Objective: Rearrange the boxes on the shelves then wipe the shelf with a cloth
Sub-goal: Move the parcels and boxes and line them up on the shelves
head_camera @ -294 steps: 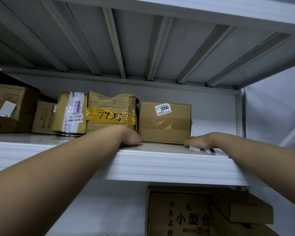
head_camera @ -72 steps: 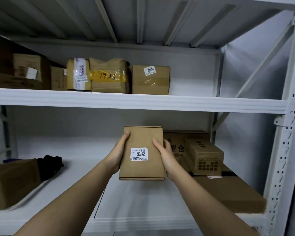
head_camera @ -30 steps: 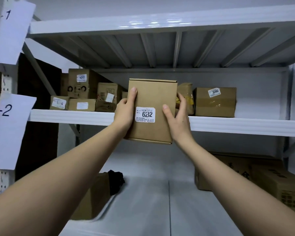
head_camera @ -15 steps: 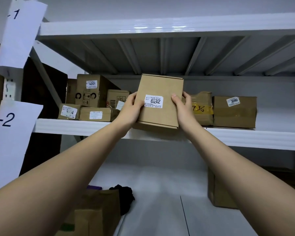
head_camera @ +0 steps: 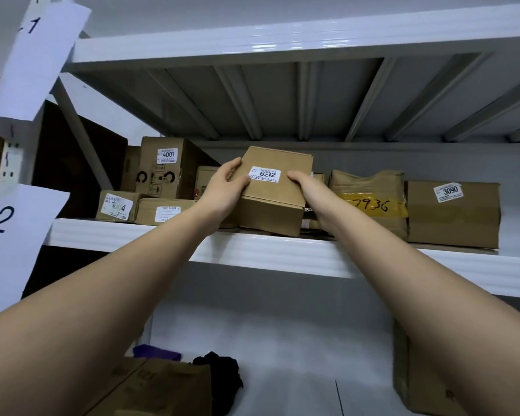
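1. Cardboard box 6232 [head_camera: 272, 190], half a second ago held upright above the shelf [head_camera: 282, 250], now tilts down onto its front edge, between the small boxes and box 7936 [head_camera: 370, 196].
2. Left hand [head_camera: 222, 190] and right hand [head_camera: 309, 187] grip its sides, fingers curled round.
3. Placement looks nearly done; wiping is still to come.

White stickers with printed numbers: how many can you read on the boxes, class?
4: 4001 on the tall left box, 4004 on the flat box below, 6232 on the held box, 3090 far right. Others may be hidden.
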### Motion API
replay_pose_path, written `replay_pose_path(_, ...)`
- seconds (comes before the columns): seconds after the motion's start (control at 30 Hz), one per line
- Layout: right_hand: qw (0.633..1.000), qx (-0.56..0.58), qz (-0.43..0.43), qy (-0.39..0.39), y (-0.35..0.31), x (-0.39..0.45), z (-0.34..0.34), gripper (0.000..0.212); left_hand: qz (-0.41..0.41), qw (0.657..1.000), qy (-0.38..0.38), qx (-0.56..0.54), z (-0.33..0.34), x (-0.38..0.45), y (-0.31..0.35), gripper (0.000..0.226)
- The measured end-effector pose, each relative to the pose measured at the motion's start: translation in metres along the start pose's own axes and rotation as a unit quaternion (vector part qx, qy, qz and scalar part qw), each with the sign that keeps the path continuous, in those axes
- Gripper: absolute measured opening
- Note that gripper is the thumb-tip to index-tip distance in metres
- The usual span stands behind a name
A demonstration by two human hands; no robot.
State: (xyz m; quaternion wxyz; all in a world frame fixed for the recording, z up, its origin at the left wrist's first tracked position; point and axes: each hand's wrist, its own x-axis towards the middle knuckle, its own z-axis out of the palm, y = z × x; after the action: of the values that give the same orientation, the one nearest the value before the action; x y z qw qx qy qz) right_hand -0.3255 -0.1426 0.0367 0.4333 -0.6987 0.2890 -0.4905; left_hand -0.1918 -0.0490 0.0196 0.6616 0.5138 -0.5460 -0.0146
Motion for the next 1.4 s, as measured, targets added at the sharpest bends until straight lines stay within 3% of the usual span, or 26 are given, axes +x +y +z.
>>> replay_pose_path(0.1, 1.0, 0.007, 0.015, -0.001, 0.011, 0.015, 0.006, 0.097, 0.001, 0.999, -0.009, 0.042, -0.002, 0.012, -0.006, 0.046)
replay_pose_path(0.23, 1.0, -0.003, 0.028, 0.009, 0.016, 0.026, 0.015, 0.095, -0.016, 0.992, -0.044, 0.114, -0.008, 0.03, -0.014, 0.049)
replay_pose_path(0.33, 0.999, -0.007, 0.049, 0.019, 0.022, 0.041, 0.02, 0.097, 0.005, 0.962, -0.075, 0.263, -0.015, 0.037, -0.023, 0.048)
replay_pose_path(0.4, 0.998, -0.015, 0.056, 0.015, 0.019, 0.036, 0.022, 0.079, 0.035, 0.924, -0.094, 0.369, -0.017, 0.039, -0.028, 0.046)
replay_pose_path(0.5, 0.998, -0.018, 0.066, 0.004, 0.014, 0.033, 0.029, 0.022, 0.089, 0.891, -0.087, 0.437, -0.018, 0.046, -0.035, 0.047)
replay_pose_path(0.63, 0.994, 0.001, 0.111, -0.015, 0.016, 0.035, 0.027, 0.02, 0.184, 0.851, -0.068, 0.487, -0.012, 0.046, -0.031, 0.047)
replay_pose_path(0.9, 0.99, -0.024, 0.122, -0.066, 0.017, 0.027, 0.036, 0.026, 0.22, 0.776, -0.126, 0.577, -0.02, 0.051, -0.037, 0.054)
replay_pose_path(1.07, 0.991, -0.114, 0.038, -0.061, 0.02, 0.021, 0.039, 0.035, 0.199, 0.786, -0.151, 0.566, -0.025, 0.057, -0.039, 0.055)
replay_pose_path(1.2, 0.974, -0.214, -0.044, -0.064, 0.022, 0.014, 0.045, 0.033, 0.21, 0.8, -0.041, 0.56, -0.047, 0.064, -0.048, 0.043)
replay_pose_path(1.27, 0.965, -0.247, -0.056, -0.064, 0.023, 0.015, 0.045, 0.027, 0.167, 0.822, 0.0, 0.545, -0.063, 0.066, -0.057, 0.04)
replay_pose_path(1.4, 0.948, -0.308, -0.041, -0.068, 0.025, 0.02, 0.048, 0.036, 0.08, 0.845, -0.013, 0.529, -0.078, 0.066, -0.073, 0.039)
